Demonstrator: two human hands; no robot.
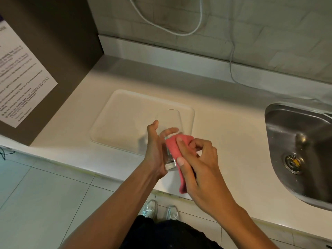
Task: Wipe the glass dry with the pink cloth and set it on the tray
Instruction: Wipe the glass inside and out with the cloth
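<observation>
A clear drinking glass [169, 123] is held tilted above the counter, its mouth pointing away from me and its thick base toward me. My left hand [154, 150] grips it around the lower part, fingers wrapped behind it. The pink cloth [175, 151] is pressed against the glass's right side by my right hand [195, 162], with a strip of cloth hanging down under my thumb. The white tray [115, 123] lies flat on the counter just beyond and under the glass, with nothing on it.
A steel sink [301, 150] with a drain is set into the counter [230, 141] on the right. A brown cabinet side with a printed notice [21, 83] stands at the left. A white cable [231, 65] hangs down the tiled wall behind.
</observation>
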